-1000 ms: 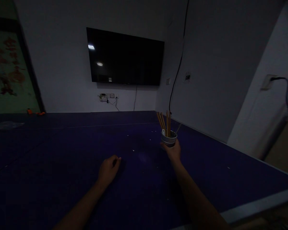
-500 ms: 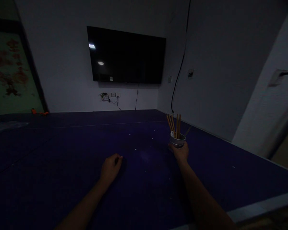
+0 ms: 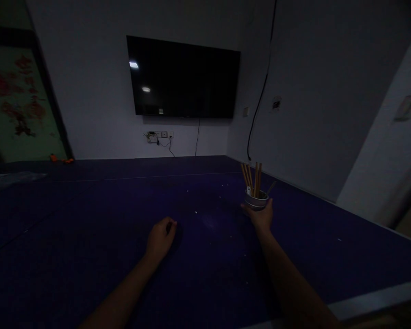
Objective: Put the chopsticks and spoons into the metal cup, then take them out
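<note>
A grey cup (image 3: pixel 255 201) stands upright on the dark blue-purple tabletop (image 3: pixel 205 260), right of centre. Several wooden chopsticks (image 3: pixel 256 178) lean in it, along with a white-handled piece (image 3: pixel 248 190) and a thin utensil (image 3: pixel 271 186) tilting out to the right. Around the cup's near side is my right hand (image 3: pixel 262 218), thumb on the left and fingers on the right; the far part of the grip is hidden. My left hand (image 3: pixel 160 237) rests on the table to the left, fingers curled in, with nothing visible in them.
Small white scraps (image 3: pixel 196 212) dot the tabletop. Clear plastic (image 3: pixel 15 179) and small orange objects (image 3: pixel 67 161) lie at the far left. A television (image 3: pixel 185 80) hangs on the back wall above sockets (image 3: pixel 163 134). A black cable (image 3: pixel 260 98) dangles down the right wall.
The view has shifted slightly, so everything sits a little further right. My right hand's thumb and fingers look slightly wider apart around the cup. My left hand keeps its curled pose.
</note>
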A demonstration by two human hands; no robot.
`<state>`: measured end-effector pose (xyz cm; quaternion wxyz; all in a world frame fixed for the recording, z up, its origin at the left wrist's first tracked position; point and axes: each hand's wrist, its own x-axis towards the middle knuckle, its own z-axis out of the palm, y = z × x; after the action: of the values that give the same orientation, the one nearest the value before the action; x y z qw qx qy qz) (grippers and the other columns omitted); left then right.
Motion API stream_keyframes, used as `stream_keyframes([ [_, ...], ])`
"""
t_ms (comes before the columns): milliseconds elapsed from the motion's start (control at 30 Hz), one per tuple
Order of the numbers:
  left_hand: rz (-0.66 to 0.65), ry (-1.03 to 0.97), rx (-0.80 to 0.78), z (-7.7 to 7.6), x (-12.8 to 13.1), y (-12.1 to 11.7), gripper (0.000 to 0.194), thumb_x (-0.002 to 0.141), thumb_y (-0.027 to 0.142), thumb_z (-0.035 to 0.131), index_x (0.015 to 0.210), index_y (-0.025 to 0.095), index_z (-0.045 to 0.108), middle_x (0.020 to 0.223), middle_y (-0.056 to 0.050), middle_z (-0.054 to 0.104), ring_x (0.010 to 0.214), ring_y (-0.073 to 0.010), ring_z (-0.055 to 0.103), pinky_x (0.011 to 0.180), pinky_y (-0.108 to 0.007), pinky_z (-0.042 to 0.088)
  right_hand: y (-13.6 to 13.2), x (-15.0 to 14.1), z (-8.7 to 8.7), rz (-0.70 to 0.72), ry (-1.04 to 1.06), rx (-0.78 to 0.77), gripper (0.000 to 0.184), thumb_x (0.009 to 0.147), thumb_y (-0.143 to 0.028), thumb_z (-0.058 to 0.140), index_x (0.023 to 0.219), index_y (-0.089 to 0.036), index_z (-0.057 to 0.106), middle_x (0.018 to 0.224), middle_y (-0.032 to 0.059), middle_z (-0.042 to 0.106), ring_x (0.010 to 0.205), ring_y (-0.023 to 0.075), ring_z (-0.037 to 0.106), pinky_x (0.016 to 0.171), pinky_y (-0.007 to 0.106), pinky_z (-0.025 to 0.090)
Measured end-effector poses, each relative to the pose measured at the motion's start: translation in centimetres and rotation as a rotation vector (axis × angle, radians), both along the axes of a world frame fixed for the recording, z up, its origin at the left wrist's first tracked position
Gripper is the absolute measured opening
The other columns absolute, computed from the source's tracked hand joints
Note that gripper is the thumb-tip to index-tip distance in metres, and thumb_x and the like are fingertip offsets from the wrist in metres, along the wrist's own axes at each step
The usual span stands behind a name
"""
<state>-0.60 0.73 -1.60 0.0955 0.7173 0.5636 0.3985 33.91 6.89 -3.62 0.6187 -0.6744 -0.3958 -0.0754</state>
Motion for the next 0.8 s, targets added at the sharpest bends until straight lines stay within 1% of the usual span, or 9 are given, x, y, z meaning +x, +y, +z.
stream_keyframes([
  [67,-0.010,-0.009,0.023,-0.2,-0.1,0.2,0.028,0.085,0.035,0.040,0.079,0.018,0.060,0.074,-0.003,0.066,0.070,-0.0161,0.061,0.064,-0.028,0.044,-1.2,-1.3,1.4,-0.124,-0.015,0.048,0.117,0.052,-0.061,0.070,0.139,0.000,0.019,0.134,0.0311,0.034,0.125,0.0401,0.033,0.099,0.051,0.029],
  [100,-0.009,-0.018,0.043,-0.3,-0.1,0.3,0.027,0.085,0.035,0.040,0.081,0.018,0.060,0.078,-0.004,0.066,0.074,-0.0170,0.062,0.068,-0.029,0.045,-1.9,-2.2,2.1,-0.172,-0.058,0.112,0.114,0.057,-0.061,0.068,0.140,-0.001,0.017,0.137,0.0301,0.030,0.128,0.0395,0.028,0.100,0.053,0.027],
  [200,0.031,-0.045,0.141,-0.5,-0.1,0.4,0.029,0.085,0.037,0.041,0.097,0.017,0.059,0.096,-0.008,0.066,0.092,-0.0200,0.061,0.081,-0.035,0.047,-3.8,-5.7,4.1,-0.134,-0.294,0.250,0.089,0.075,-0.051,0.058,0.141,-0.008,0.018,0.142,0.0231,0.027,0.132,0.0336,0.024,0.102,0.053,0.025],
  [267,0.066,-0.024,0.227,-0.6,-0.1,0.4,0.038,0.084,0.039,0.044,0.113,0.016,0.053,0.110,-0.011,0.061,0.106,-0.0221,0.056,0.089,-0.039,0.045,-4.5,-8.5,4.6,0.014,-0.455,0.266,0.066,0.083,-0.040,0.050,0.139,-0.014,0.026,0.140,0.0178,0.034,0.129,0.0298,0.030,0.101,0.053,0.029],
  [333,0.069,0.039,0.310,-0.5,0.0,0.3,0.050,0.083,0.040,0.048,0.126,0.016,0.044,0.123,-0.013,0.054,0.117,-0.0240,0.048,0.095,-0.042,0.041,-5.0,-11.2,4.3,0.266,-0.616,0.237,0.046,0.086,-0.028,0.043,0.131,-0.019,0.041,0.128,0.0123,0.049,0.121,0.0242,0.042,0.098,0.047,0.036],
  [400,0.029,0.116,0.380,-0.3,0.3,-0.1,0.058,0.082,0.038,0.050,0.133,0.017,0.036,0.131,-0.014,0.047,0.123,-0.0246,0.041,0.099,-0.044,0.038,-5.2,-13.6,3.6,0.549,-0.762,0.204,0.041,0.085,-0.015,0.038,0.124,-0.020,0.049,0.116,0.0088,0.059,0.111,0.0187,0.051,0.095,0.039,0.041],
  [467,-0.053,0.190,0.433,-0.1,0.6,-0.5,0.058,0.082,0.032,0.051,0.135,0.019,0.033,0.135,-0.013,0.044,0.125,-0.0238,0.040,0.100,-0.043,0.038,-5.5,-15.5,2.7,0.751,-0.894,0.163,0.043,0.081,-0.007,0.037,0.118,-0.020,0.054,0.112,0.0077,0.061,0.108,0.0174,0.053,0.093,0.036,0.043],
  [600,-0.253,0.272,0.454,-0.4,1.3,-1.1,0.053,0.079,0.014,0.046,0.131,0.022,0.041,0.128,-0.010,0.052,0.119,-0.0214,0.047,0.097,-0.042,0.042,-6.2,-17.7,1.3,0.929,-1.033,0.081,0.038,0.076,-0.007,0.042,0.108,-0.016,0.059,0.109,0.0100,0.063,0.105,0.0199,0.054,0.092,0.036,0.044],
  [800,-0.407,0.218,0.300,-1.4,1.3,-0.8,0.053,0.075,0.007,0.043,0.126,0.020,0.048,0.114,-0.008,0.062,0.104,-0.0178,0.058,0.090,-0.036,0.048,-6.8,-18.2,0.7,0.984,-1.088,-0.152,0.032,0.072,-0.006,0.044,0.097,-0.014,0.062,0.100,0.0105,0.066,0.093,0.0198,0.059,0.085,0.033,0.046],
])
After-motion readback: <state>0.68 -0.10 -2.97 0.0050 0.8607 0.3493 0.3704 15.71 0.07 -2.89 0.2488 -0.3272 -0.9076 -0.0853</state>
